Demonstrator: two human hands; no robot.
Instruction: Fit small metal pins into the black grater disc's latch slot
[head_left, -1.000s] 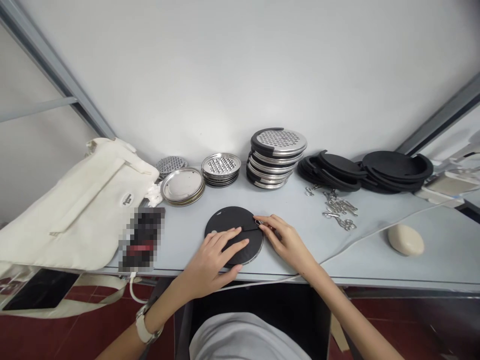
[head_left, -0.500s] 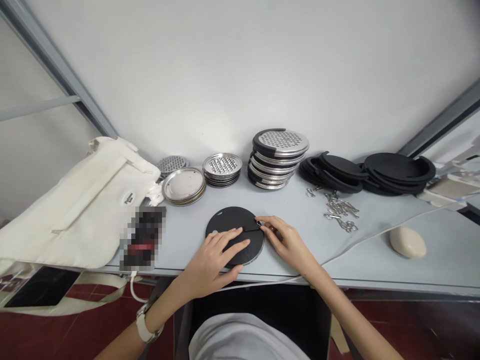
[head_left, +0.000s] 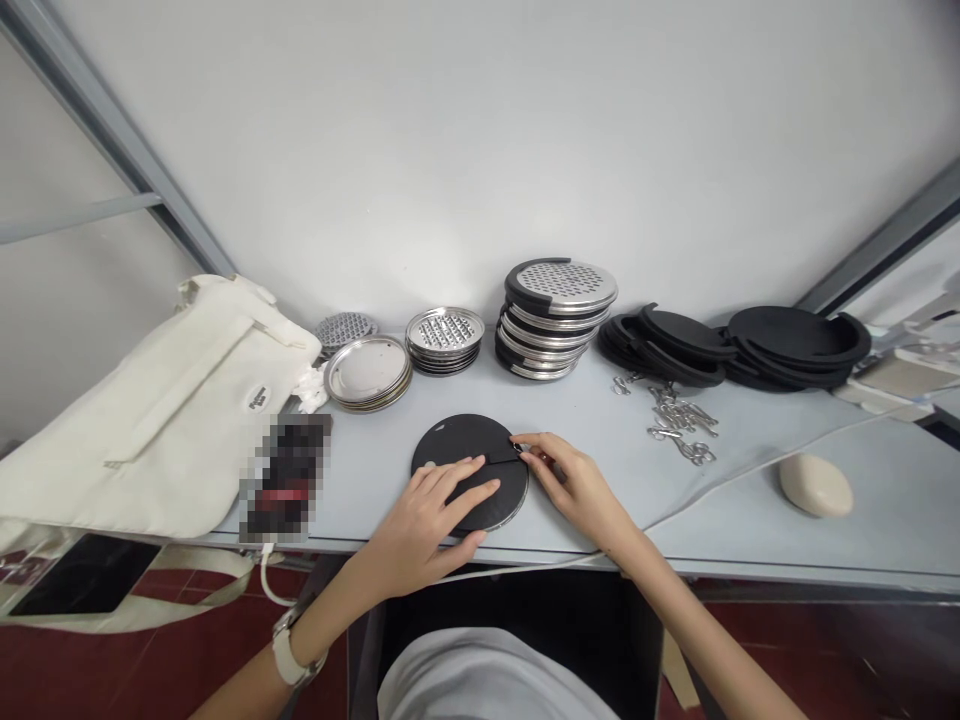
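A black disc (head_left: 457, 437) with a thin metallic rim along its lower right side lies on the table near the front edge. My left hand (head_left: 427, 515) rests flat on it, fingers spread, covering its lower left part. At the disc's right edge my right hand (head_left: 564, 478) is closed in a pinch on a small metal clasp (head_left: 517, 447), mostly hidden by the fingertips. A short dark slit runs across the disc towards that spot. Several loose metal clasps (head_left: 682, 420) lie in a pile to the right.
Behind the disc stand a stack of grater discs in black holders (head_left: 559, 320), grater plates (head_left: 445, 340) and plain metal lids (head_left: 367, 372). Black holders (head_left: 795, 345) are piled back right. A white bag (head_left: 165, 420), a blurred phone (head_left: 286, 478), a cable (head_left: 720, 485) and a beige case (head_left: 816, 485) lie around.
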